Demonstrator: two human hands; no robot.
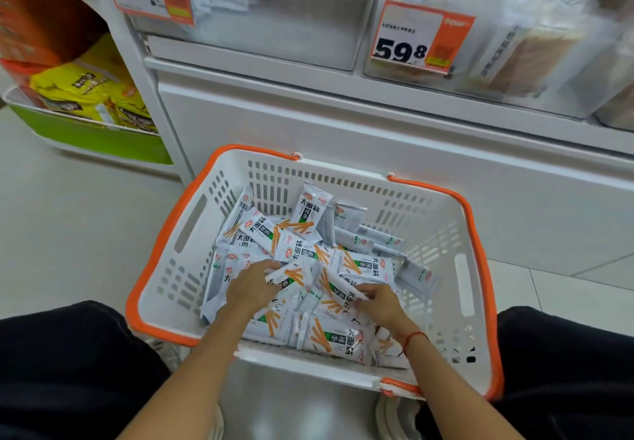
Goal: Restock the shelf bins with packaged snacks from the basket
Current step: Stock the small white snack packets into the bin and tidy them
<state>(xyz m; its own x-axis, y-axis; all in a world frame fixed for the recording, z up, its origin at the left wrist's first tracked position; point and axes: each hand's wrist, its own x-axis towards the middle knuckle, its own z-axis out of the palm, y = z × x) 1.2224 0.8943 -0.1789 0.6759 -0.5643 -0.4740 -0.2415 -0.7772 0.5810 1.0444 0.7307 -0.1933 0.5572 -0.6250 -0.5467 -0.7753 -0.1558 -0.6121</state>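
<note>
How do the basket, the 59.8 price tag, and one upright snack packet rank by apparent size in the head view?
1. basket, by far the largest.
2. 59.8 price tag.
3. upright snack packet.
The tag and the packet look close in size, and the tag hangs farther away, so their order is unsure.

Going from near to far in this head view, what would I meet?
Forearms and hands, left hand and right hand, in snack packets → basket far wall → white shelf base → clear bins with price tags.

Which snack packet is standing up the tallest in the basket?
The snack packet leaning against the far wall of the basket. It stands nearly upright with its printed front showing, while the others lie flat or jumbled in the pile.
</note>
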